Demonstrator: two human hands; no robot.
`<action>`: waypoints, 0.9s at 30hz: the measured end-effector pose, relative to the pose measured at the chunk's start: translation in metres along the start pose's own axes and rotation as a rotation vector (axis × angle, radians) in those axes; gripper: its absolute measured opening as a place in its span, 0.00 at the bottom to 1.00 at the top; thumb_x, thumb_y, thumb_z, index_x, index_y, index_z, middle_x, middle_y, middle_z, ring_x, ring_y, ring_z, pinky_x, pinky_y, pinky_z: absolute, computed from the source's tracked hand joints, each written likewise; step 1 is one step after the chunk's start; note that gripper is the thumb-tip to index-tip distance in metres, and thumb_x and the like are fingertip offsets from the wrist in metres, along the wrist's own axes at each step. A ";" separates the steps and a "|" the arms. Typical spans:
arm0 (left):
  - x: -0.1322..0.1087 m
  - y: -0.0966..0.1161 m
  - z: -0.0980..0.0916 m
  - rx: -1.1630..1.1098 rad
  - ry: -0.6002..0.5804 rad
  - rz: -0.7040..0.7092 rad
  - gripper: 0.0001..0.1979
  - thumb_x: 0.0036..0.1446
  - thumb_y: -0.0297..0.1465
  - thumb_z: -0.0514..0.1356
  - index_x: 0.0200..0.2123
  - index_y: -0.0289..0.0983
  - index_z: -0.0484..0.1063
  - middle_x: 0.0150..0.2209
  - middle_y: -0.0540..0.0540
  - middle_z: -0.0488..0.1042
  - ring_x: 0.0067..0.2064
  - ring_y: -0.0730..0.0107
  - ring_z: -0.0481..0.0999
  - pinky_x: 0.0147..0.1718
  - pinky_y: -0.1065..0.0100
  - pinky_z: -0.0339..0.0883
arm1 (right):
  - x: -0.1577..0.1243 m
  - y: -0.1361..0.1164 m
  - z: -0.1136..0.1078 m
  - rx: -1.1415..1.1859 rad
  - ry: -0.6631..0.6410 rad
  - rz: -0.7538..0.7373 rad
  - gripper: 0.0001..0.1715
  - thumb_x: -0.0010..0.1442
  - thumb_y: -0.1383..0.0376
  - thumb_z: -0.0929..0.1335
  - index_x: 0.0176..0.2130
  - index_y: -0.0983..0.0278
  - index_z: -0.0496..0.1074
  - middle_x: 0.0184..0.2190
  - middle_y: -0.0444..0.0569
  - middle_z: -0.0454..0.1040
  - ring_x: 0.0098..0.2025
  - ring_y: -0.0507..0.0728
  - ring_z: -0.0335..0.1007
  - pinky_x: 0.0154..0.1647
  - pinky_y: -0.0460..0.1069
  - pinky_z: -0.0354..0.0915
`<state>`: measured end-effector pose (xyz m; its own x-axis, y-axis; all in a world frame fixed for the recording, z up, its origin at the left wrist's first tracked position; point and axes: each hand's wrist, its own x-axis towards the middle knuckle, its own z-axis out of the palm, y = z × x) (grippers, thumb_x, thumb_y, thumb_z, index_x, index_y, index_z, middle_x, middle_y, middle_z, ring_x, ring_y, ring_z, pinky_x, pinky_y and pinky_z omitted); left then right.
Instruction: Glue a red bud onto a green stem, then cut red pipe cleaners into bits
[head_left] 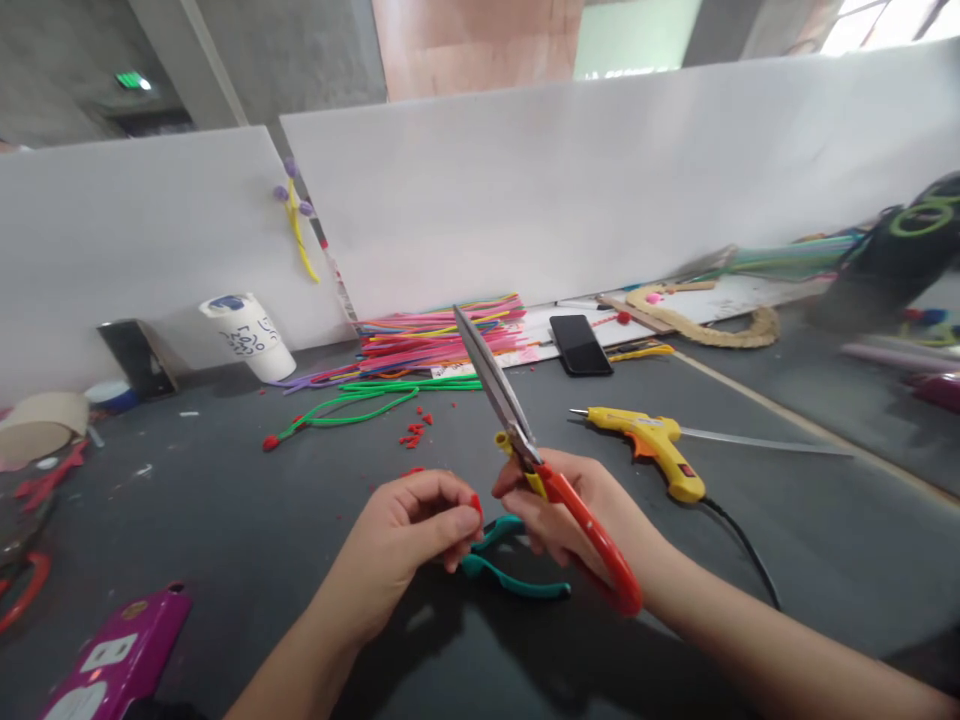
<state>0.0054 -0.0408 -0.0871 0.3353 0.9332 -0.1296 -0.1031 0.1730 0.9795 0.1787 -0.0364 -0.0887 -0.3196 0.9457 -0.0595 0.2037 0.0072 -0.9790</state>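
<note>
Scissors [531, 455] tilted blades-up, right hand [604, 495] curled round them | left hand [416, 525] pinched red scrap [476, 504] over worktop [247, 540], towards near edge | slack pinch looked likeliest trouble: scrap could drop beside pliers [517, 580]!

– Scissors [529, 450], centre of frame?
– Smooth metal blades [493, 375]; glossy plastic handles [591, 528].
– Glue gun [660, 430], right of frame?
– Smooth plastic body, metal nozzle [577, 412].
– Phone [580, 346], right of centre?
– Glossy, glass-like face.
– Tabletop [255, 560], lower frame?
– Matt, smooth.
</note>
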 end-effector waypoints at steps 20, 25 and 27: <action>0.003 -0.004 0.003 0.145 -0.033 -0.127 0.05 0.43 0.30 0.63 0.23 0.33 0.71 0.19 0.51 0.67 0.20 0.79 0.61 0.19 0.75 0.54 | 0.000 0.001 0.001 0.121 -0.170 0.047 0.03 0.48 0.68 0.64 0.25 0.65 0.62 0.13 0.35 0.57 0.14 0.44 0.52 0.13 0.39 0.49; 0.004 -0.001 0.004 0.195 -0.023 -0.188 0.06 0.42 0.30 0.63 0.22 0.33 0.70 0.19 0.51 0.67 0.19 0.79 0.61 0.18 0.74 0.54 | 0.001 0.001 0.003 0.100 -0.157 0.054 0.02 0.47 0.68 0.63 0.24 0.65 0.62 0.13 0.35 0.56 0.14 0.45 0.52 0.13 0.40 0.49; 0.004 -0.001 0.004 0.246 -0.031 -0.189 0.05 0.43 0.30 0.62 0.22 0.33 0.70 0.19 0.51 0.66 0.19 0.78 0.61 0.18 0.74 0.53 | 0.001 0.003 0.003 0.063 -0.143 0.045 0.02 0.46 0.70 0.62 0.23 0.64 0.61 0.13 0.35 0.55 0.15 0.45 0.51 0.14 0.40 0.48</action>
<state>0.0105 -0.0385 -0.0878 0.3553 0.8810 -0.3123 0.1926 0.2579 0.9468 0.1756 -0.0362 -0.0923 -0.4407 0.8887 -0.1268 0.1644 -0.0590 -0.9846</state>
